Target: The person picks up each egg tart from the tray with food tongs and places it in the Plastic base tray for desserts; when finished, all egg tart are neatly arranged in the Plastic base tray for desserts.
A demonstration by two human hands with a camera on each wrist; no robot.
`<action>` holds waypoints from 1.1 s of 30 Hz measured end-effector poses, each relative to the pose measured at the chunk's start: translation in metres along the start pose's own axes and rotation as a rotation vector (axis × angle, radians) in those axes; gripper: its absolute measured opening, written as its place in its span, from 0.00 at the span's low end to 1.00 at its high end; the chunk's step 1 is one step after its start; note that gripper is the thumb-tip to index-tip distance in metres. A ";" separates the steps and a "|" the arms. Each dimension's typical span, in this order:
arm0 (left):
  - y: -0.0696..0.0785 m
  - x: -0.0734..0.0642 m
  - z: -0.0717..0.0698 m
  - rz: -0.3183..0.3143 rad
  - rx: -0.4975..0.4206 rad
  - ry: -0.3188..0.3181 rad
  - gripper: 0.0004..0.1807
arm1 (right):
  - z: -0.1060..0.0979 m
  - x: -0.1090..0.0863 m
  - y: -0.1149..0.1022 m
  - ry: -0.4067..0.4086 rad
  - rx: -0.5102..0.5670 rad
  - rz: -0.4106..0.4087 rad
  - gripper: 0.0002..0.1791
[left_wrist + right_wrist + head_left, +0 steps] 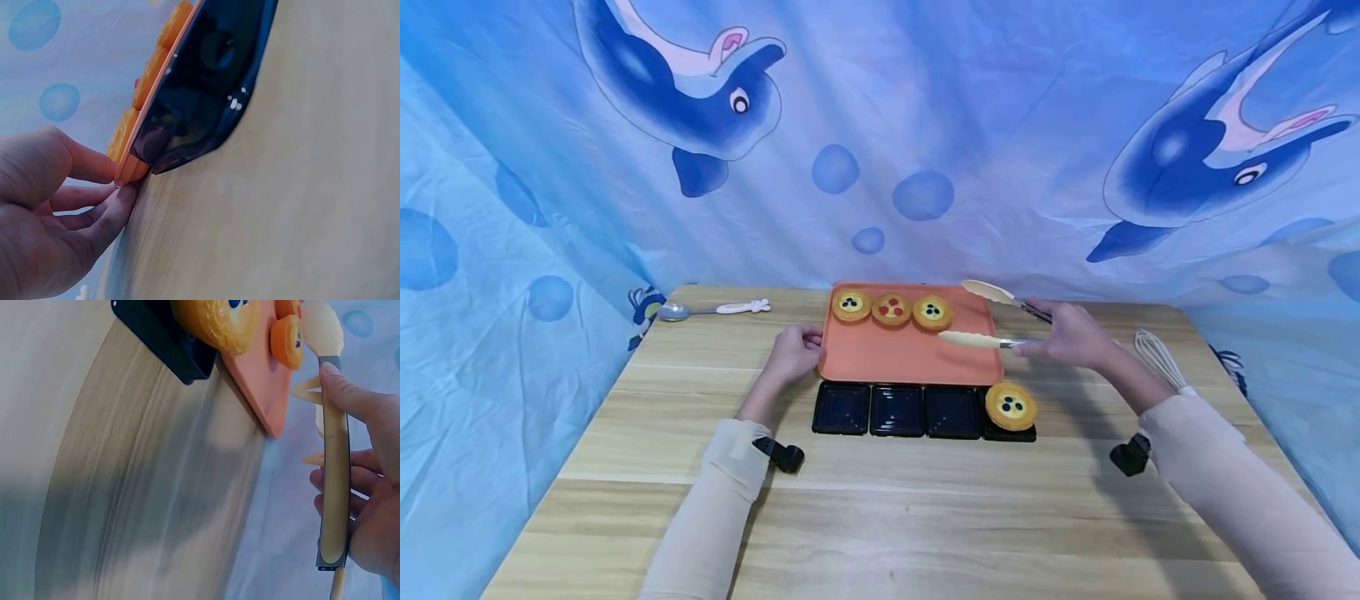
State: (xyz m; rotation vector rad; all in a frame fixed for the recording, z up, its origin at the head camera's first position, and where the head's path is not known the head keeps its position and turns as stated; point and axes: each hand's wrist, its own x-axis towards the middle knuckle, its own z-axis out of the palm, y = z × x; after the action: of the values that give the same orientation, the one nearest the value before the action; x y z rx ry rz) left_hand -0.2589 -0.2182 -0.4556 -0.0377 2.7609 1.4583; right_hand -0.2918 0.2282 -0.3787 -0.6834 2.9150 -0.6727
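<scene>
My left hand (793,353) pinches the left rim of an orange tray (880,358), thumb on top and fingers below in the left wrist view. Three egg tarts stand in a row along the tray's back: a blueberry one (851,306), one with red pieces (891,311) and another blueberry one (932,313). With my right hand (1070,333) I hold tongs (970,339) with cream tips, their arms spread wide over the tray's right side. Nothing lies between the tips. A blueberry egg tart (1011,407) sits on the rightmost black square dish (1020,435).
Several black square dishes (897,410) line up before the orange tray. A spoon (674,312) with a white handle lies at the back left of the wooden table (880,517), and a whisk (1159,357) lies at the right. A blue dolphin-print curtain (1000,100) hangs behind.
</scene>
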 end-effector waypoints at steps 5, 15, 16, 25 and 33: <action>0.001 -0.001 0.001 -0.003 -0.005 0.004 0.20 | 0.010 0.018 -0.001 0.004 0.018 -0.030 0.51; 0.002 -0.002 0.001 -0.007 -0.013 0.008 0.19 | 0.028 0.041 -0.005 -0.005 0.040 -0.032 0.50; 0.002 -0.002 0.001 -0.010 -0.016 0.007 0.19 | 0.029 0.042 -0.005 -0.003 0.039 -0.034 0.50; 0.003 -0.003 0.000 -0.027 -0.032 -0.002 0.20 | 0.037 0.045 -0.005 0.011 0.031 -0.028 0.44; 0.000 0.000 -0.001 -0.025 -0.031 0.000 0.20 | 0.042 0.048 -0.008 0.044 0.018 -0.040 0.37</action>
State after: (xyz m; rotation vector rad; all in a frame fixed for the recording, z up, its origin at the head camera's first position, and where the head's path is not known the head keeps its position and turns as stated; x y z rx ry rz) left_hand -0.2587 -0.2186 -0.4548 -0.0715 2.7272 1.4956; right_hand -0.3241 0.1836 -0.4117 -0.7362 2.9386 -0.7266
